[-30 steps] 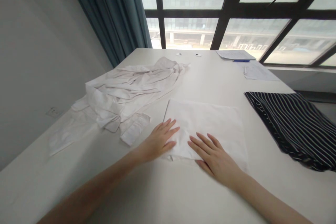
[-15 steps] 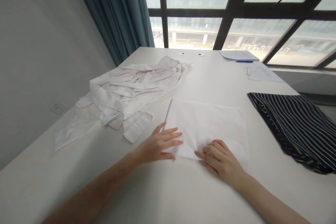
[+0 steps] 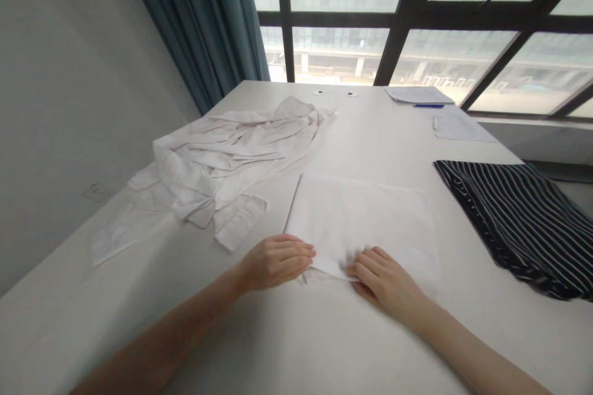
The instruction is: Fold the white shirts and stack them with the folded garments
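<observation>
A folded white cloth (image 3: 365, 210) lies flat in front of me, its near edge slightly raised off the layer below. My left hand (image 3: 277, 262) is closed at the near left corner, fingers pressed together with the thumb hidden beneath, gripping the cloth there. Along the near edge, right of its middle, my right hand (image 3: 382, 276) has curled fingers on top and its thumb under the edge, pinching the fabric. Small creases run out from those fingertips.
A crumpled white garment (image 3: 241, 148) spreads over the left of the white table (image 3: 287, 345). On the right lies a black-and-white striped cloth (image 3: 514, 222). Papers (image 3: 417, 95) and a blue pen (image 3: 428, 106) rest at the far right, near the window.
The spread fingers of my left hand have drawn together at the cloth's near left corner, and the near edge has lifted a little. My right hand has stayed at the edge, shifting slightly.
</observation>
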The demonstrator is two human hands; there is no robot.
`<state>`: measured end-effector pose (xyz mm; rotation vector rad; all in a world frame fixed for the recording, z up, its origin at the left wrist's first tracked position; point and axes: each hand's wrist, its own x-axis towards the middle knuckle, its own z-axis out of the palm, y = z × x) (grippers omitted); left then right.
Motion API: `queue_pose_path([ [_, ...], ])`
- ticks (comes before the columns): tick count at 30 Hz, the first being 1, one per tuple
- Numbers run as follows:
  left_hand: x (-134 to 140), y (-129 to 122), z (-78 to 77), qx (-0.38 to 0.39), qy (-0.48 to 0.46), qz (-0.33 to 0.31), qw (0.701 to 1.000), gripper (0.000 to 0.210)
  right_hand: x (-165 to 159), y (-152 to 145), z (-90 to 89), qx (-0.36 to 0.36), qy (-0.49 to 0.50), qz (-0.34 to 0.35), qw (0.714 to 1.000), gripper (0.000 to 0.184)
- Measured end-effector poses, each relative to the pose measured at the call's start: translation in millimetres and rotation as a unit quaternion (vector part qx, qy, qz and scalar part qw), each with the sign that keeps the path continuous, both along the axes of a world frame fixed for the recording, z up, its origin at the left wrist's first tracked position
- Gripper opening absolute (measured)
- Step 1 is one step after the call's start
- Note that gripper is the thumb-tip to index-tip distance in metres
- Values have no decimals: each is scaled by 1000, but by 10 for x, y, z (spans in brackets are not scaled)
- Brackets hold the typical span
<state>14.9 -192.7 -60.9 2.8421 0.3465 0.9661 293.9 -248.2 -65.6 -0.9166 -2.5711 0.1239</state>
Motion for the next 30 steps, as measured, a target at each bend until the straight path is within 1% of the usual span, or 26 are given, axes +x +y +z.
queue_pose_path([
  [3,2,-34,53,17,-17,3,1000,13,2,11,-3,9,-2,-20,1000,5],
  [5,2,-48,61,20,-18,2,1000,13,9,26,-4,18,2,-32,999,5],
  [10,11,-49,-4,-14,10,-7,1000,17,54,78,-10,43,-3,-70,997,14],
  [13,19,-32,-36,-59,35,-3,998,15,96,98,-24,58,-8,-48,997,18],
  [18,35,3,-21,-168,72,12,983,11,161,89,-38,74,7,-20,997,20],
  [22,51,6,-14,-189,90,26,978,16,187,75,-51,95,43,14,994,18],
  [24,54,-3,-16,-194,92,30,976,19,181,80,-58,72,47,19,996,17],
  [28,33,-25,6,-199,102,39,974,26,150,100,-55,-28,35,11,999,16],
  [30,8,-21,18,-212,87,28,973,28,144,105,-50,-54,37,10,998,15],
])
